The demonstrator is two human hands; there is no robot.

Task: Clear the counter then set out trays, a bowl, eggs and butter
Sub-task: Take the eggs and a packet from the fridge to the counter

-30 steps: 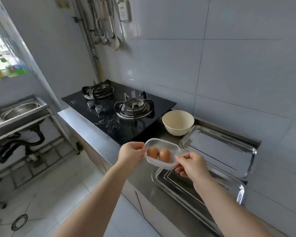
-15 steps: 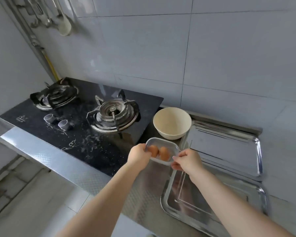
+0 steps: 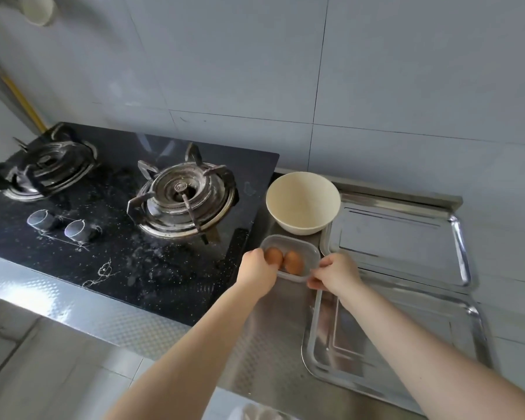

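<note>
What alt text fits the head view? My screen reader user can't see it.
Both hands, left and right, hold a clear tub with two eggs at the counter, between a stove and two steel trays. A cream bowl stands just behind.

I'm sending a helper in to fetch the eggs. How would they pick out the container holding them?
Start at the black gas stove; right of it runs a steel counter. There, just in front of the cream bowl and left of two steel trays, sits a clear plastic tub, the only see-through thing, with two brown eggs inside.
</note>
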